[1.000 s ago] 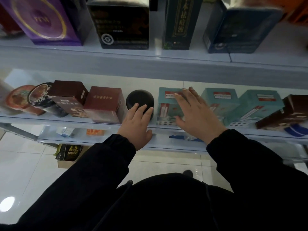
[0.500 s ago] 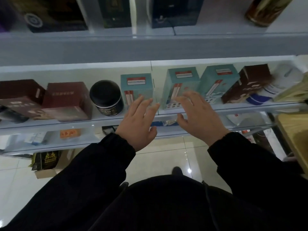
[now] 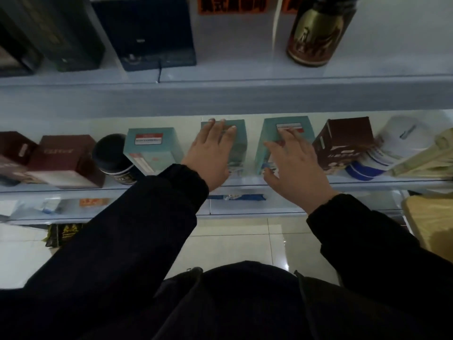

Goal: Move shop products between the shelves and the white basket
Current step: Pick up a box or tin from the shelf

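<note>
Three teal boxes stand in a row on the middle shelf (image 3: 367, 184). My left hand (image 3: 210, 153) lies with straight fingers over the front and top of the middle teal box (image 3: 239, 141). My right hand (image 3: 294, 165) is spread, fingers straight, over the front of the right teal box (image 3: 269, 136). The left teal box (image 3: 152, 148) stands untouched. No white basket is in view.
A black-lidded jar (image 3: 114, 155) and dark red boxes (image 3: 63, 160) stand left of the teal boxes; a brown box (image 3: 345, 141) and white caps (image 3: 402, 141) right. Dark boxes (image 3: 147, 30) and a brown-gold bottle (image 3: 316, 30) sit on the upper shelf. A wooden surface (image 3: 431, 224) is at the right.
Both hands have shifted right along the shelf, from the jar and the first teal box to the middle and right teal boxes, and now reach onto them.
</note>
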